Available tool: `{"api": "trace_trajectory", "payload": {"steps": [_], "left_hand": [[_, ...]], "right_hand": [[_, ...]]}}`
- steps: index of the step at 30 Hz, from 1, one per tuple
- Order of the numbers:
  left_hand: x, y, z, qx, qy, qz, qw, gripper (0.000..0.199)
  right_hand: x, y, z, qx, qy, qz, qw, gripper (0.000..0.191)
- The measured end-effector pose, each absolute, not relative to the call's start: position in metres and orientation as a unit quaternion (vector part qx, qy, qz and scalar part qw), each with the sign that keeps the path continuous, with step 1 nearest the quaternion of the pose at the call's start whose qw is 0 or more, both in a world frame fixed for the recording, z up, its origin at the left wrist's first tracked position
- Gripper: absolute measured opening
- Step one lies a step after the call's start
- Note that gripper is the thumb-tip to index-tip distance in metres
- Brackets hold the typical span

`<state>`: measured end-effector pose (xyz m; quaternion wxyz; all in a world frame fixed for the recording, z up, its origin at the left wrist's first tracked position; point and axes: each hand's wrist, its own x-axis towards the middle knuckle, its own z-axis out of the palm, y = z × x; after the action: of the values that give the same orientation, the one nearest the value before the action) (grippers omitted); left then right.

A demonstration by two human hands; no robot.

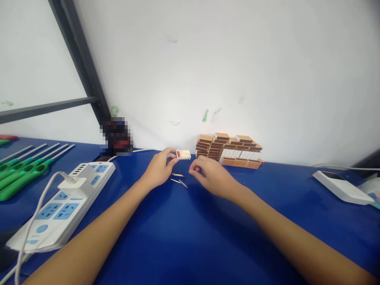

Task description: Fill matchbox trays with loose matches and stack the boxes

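My left hand (162,167) grips one end of a small white matchbox tray (184,156) between thumb and fingers. Inside the tray lie red-headed matches. Several loose matches (179,181) rest on the blue tabletop just below it. To the right of the tray, my right hand (212,176) hovers with its fingers curled and the fingertips close together. Whether a match is pinched there is too small to make out. Behind the right hand, stacked brown matchboxes (213,147) stand against the wall.
A white power strip (78,208) with a plugged-in charger and cable lies at the left. Green-handled tools (22,170) with metal shafts are beyond it. A white device (341,188) sits at the right. The white wall (237,71) closes off the back of the blue table (184,237).
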<state>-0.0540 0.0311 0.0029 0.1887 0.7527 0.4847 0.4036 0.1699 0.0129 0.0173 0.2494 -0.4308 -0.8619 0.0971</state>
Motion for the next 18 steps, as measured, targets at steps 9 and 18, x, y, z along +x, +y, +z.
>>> {"api": "trace_trajectory", "payload": {"steps": [9,18], "left_hand": [[-0.055,0.033,0.001,0.750,0.498,0.398,0.178,0.022],[-0.056,0.032,0.004,0.748,0.504,0.399,0.165,0.024]], "right_hand": [[0.159,0.016,0.008,-0.345,-0.913,0.165,0.144,0.028],[0.153,0.007,0.005,-0.445,-0.865,0.172,0.156,0.009]]}}
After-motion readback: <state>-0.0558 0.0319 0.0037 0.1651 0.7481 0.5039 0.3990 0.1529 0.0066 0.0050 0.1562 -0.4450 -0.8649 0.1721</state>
